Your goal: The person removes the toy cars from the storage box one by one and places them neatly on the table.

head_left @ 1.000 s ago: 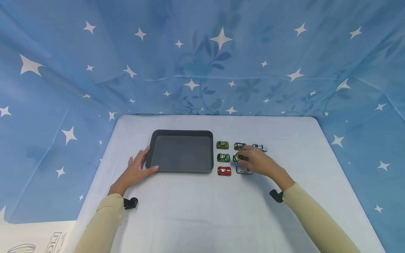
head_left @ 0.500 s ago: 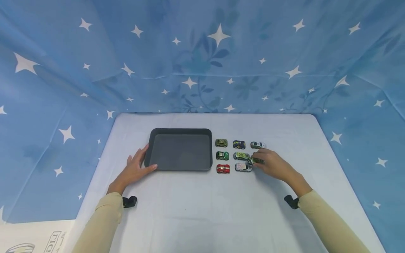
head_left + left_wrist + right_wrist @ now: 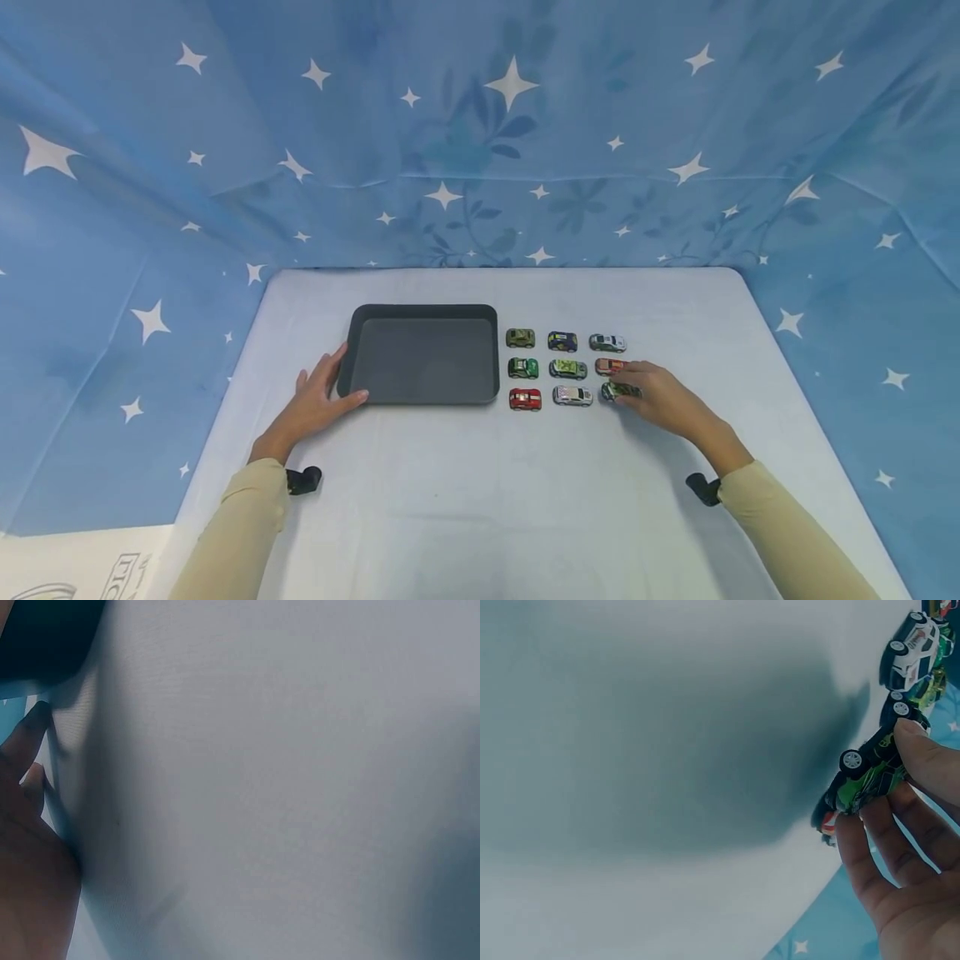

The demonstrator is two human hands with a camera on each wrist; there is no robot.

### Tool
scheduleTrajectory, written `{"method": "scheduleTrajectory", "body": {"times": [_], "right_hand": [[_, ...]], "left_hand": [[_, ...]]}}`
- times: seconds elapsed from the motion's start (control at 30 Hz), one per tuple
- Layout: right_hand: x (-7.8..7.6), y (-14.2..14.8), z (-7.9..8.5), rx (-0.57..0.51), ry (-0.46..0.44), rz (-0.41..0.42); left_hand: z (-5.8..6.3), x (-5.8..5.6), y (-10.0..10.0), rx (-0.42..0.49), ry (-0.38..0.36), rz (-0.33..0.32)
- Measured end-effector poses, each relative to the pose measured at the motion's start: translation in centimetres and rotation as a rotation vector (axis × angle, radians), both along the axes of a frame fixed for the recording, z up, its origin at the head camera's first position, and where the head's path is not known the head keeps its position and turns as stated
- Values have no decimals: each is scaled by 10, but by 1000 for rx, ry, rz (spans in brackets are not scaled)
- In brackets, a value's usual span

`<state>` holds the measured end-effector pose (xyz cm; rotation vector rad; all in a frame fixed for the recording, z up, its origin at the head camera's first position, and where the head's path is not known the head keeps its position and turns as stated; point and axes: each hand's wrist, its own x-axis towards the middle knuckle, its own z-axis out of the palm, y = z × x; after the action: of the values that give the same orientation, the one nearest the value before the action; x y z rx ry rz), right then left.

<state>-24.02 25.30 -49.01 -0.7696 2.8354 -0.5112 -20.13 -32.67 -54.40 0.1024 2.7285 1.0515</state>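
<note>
My right hand (image 3: 663, 400) pinches a dark green toy car (image 3: 621, 391) between thumb and fingers at the near right of the car group. In the right wrist view the green car (image 3: 862, 784) is tilted, its wheels facing the camera. Just beyond it an orange-red toy car (image 3: 609, 367) is partly covered by the fingers. My left hand (image 3: 313, 408) lies at the left side of a dark grey tray (image 3: 492, 358), fingers spread along its edge and thumb by the near left corner. The left wrist view catches only part of the left hand (image 3: 34, 862).
Left of the right hand sit a silver car (image 3: 572, 396), a lime-green car (image 3: 567, 369), a dark blue car (image 3: 562, 341) and a white car (image 3: 607, 342). A red car (image 3: 525, 399), a green car (image 3: 522, 367) and an olive car (image 3: 521, 337) line the tray's right side.
My right hand has moved right and toward me with the dark green car, uncovering the middle cars and then the orange-red one. The left hand stays at the tray.
</note>
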Motion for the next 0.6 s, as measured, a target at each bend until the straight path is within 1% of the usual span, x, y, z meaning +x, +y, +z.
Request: {"method": "scheduleTrajectory", "body": {"times": [0.1, 0.23, 0.4, 0.53, 0.6], "right_hand": [[2, 2, -2, 1, -10, -6], [6, 4, -7, -5, -9, -9], [11, 4, -14, -8, -11, -32], [15, 4, -19, -5, 1, -49], [16, 5, -20, -13, 31, -48]], "left_hand": [[0, 0, 1, 10, 1, 2], [-4, -1, 1, 2, 9, 3], [-7, 1, 3, 5, 21, 3], [-9, 3, 5, 5, 30, -9], [-9, 4, 5, 4, 40, -16]]}}
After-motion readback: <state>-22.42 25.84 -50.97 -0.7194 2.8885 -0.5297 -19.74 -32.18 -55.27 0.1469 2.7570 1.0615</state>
